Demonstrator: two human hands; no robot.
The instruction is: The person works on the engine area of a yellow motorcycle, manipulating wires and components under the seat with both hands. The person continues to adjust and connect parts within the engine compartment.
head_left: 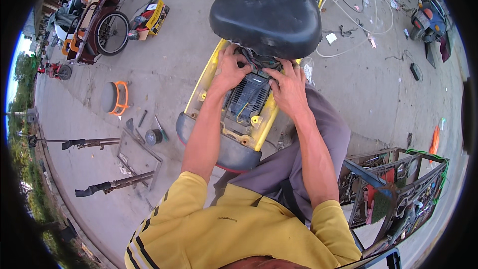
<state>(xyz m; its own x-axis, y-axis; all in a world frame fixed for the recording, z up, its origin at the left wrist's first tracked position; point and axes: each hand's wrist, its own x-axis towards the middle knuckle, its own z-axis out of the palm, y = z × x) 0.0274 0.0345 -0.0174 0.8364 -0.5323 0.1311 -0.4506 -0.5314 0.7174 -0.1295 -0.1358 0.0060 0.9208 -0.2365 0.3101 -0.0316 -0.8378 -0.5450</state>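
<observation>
Holds the left hand (pixel 230 72) and the right hand (pixel 289 87) near to each other, both reaching into the opening of a yellow vehicle frame (pixel 267 124). Has the left fingers (pixel 230 50) bent at the left side of a bunch of dark wires (pixel 251 59); cannot tell if closed on a wire or only touching, with the tips partly hidden. Has the right thumb (pixel 268 72) apart from the forefinger, at the right side of the same wires; cannot tell about a grip there either. Has, between the hands and just below the fingers, a black finned box (pixel 249 94) with a thin yellow wire (pixel 240 114) on its lower part. Has just beyond the fingers a large black seat (pixel 266 15). Has, well to the left of the fingers, a stool with orange legs (pixel 119 98), and, well to the right and lower, a metal rack full of tools (pixel 393 189)
</observation>
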